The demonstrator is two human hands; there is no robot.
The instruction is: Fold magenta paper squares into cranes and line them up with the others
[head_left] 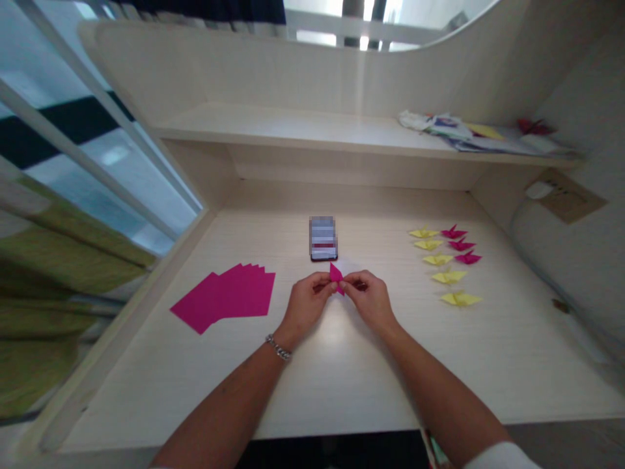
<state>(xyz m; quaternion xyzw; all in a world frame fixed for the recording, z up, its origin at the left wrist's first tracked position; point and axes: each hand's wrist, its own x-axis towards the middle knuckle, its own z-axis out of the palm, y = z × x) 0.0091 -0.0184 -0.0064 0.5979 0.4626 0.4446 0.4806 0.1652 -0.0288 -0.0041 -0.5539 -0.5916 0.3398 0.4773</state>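
Observation:
Between my two hands is a small folded piece of magenta paper (336, 273), pointed at its top and bottom. My left hand (312, 298) pinches its left side with thumb and forefinger, and a chain bracelet circles that wrist. On the other side, my right hand (368, 298) grips the paper with thumb and fingertips. The fingers hide part of the folds. A phone (323, 238) with a lit, blurred screen lies just beyond the hands. To the left, a fanned stack of magenta paper sheets (229, 294) rests on the desk.
On the right of the white desk (336, 384) stand several yellow paper cranes (437, 260) beside three magenta paper cranes (461, 245). A shelf (293, 127) along the back carries papers (469, 130) at its right. A cable (517, 228) runs down the right wall.

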